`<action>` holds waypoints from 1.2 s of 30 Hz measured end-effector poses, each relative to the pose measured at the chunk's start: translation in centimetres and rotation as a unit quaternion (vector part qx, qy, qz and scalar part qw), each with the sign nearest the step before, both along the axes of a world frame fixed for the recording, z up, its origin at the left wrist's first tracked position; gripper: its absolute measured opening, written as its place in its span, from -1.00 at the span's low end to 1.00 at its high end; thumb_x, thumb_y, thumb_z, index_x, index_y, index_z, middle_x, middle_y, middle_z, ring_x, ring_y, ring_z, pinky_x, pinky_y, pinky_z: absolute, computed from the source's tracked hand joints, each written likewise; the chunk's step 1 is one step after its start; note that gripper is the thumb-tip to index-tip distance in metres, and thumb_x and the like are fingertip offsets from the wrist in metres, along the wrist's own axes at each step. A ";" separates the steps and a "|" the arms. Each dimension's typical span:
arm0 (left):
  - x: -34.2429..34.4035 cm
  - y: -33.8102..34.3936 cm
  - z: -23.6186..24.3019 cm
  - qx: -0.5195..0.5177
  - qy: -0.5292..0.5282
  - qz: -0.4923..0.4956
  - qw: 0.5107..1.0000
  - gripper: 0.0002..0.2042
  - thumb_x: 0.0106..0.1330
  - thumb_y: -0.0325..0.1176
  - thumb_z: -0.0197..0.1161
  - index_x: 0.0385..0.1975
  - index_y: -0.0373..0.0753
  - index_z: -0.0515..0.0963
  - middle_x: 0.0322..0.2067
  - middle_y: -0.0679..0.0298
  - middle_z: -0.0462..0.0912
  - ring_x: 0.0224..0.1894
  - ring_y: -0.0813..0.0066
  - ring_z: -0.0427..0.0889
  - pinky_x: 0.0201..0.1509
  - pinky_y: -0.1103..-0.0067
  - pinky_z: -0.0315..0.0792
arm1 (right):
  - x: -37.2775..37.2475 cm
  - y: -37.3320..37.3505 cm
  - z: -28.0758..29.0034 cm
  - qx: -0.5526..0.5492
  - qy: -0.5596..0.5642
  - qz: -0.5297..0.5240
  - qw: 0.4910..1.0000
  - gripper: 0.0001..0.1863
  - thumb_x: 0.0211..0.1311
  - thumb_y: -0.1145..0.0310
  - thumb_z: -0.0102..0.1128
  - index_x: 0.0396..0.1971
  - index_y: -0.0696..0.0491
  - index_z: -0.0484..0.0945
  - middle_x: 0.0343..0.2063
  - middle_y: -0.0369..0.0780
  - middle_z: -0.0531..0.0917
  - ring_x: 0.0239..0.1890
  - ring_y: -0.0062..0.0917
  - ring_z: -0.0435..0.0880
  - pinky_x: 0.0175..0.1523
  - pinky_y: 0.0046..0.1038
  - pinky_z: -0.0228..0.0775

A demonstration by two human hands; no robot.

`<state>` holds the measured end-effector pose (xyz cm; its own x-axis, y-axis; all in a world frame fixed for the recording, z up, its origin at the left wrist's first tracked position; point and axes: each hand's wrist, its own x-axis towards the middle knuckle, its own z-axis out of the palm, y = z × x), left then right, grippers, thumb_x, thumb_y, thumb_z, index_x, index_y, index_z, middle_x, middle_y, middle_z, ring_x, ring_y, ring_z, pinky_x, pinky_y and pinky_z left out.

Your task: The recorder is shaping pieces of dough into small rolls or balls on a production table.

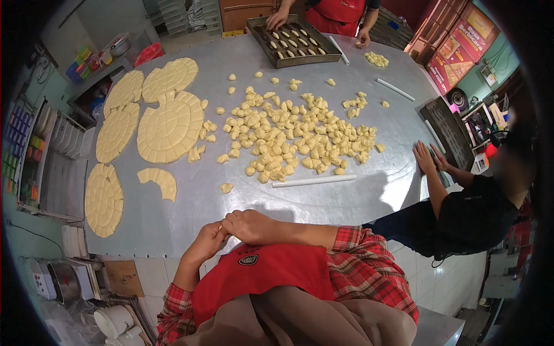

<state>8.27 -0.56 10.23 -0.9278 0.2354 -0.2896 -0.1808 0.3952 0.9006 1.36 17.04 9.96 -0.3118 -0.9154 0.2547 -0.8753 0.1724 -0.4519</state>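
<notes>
My left hand and my right hand meet at the near edge of the metal table. Their fingers are closed together round a small pale piece of dough, mostly covered by the fingers. Beyond them lies a large heap of small yellow dough pieces. A white rolling rod rests along the heap's near side. To the left are several flat dough rounds scored into segments, one of them a large round. A curved dough strip and a single dough lump lie nearer my hands.
Across the table a person in a red apron has one hand over a dark baking tray with shaped dough in rows. At the right, another person's hands are on the table. Two more white rods lie at the far side.
</notes>
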 end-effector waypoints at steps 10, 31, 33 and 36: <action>-3.9 1.2 -3.4 0.181 0.046 0.237 0.953 -0.85 0.34 -0.33 -0.04 -0.33 -0.26 0.40 -0.52 0.40 0.40 -0.49 0.67 0.32 -0.42 0.72 0.21 | -1.9 4.7 -0.6 -0.029 -0.386 0.008 0.922 -0.87 0.02 0.43 0.02 -0.42 0.14 0.42 -0.54 -0.09 0.54 -0.34 -0.32 0.59 -0.32 -0.29 0.35; -7.6 -13.4 -5.9 -0.455 0.056 0.368 0.809 -0.60 -0.01 -0.21 0.33 -0.24 -0.31 0.42 -0.21 0.05 0.49 -0.19 0.12 0.51 -0.13 0.38 0.43 | -28.9 27.7 -2.2 -0.006 0.214 -0.547 0.809 -0.33 -0.07 0.64 0.08 0.16 -0.08 0.31 0.21 0.00 0.21 0.28 -0.10 0.09 0.30 -0.18 -0.06; -7.6 -13.5 -6.9 -0.467 0.070 0.351 0.809 -0.62 0.01 -0.23 0.31 -0.24 -0.32 0.42 -0.20 0.04 0.49 -0.19 0.10 0.51 -0.12 0.36 0.43 | -26.9 20.9 -2.6 -0.095 0.188 -0.449 0.868 -0.35 -0.08 0.64 0.09 0.13 -0.05 0.34 0.20 0.02 0.21 0.28 -0.11 0.10 0.30 -0.19 -0.08; -6.3 -14.3 -8.1 -0.432 0.050 0.363 0.824 -0.66 0.04 -0.28 0.26 -0.23 -0.33 0.42 -0.21 0.02 0.52 -0.21 0.07 0.52 -0.11 0.35 0.43 | -20.7 12.4 -3.3 -0.128 0.070 -0.385 0.911 -0.42 -0.08 0.64 0.07 0.07 -0.02 0.39 0.19 0.00 0.22 0.25 -0.13 0.16 0.29 -0.20 -0.05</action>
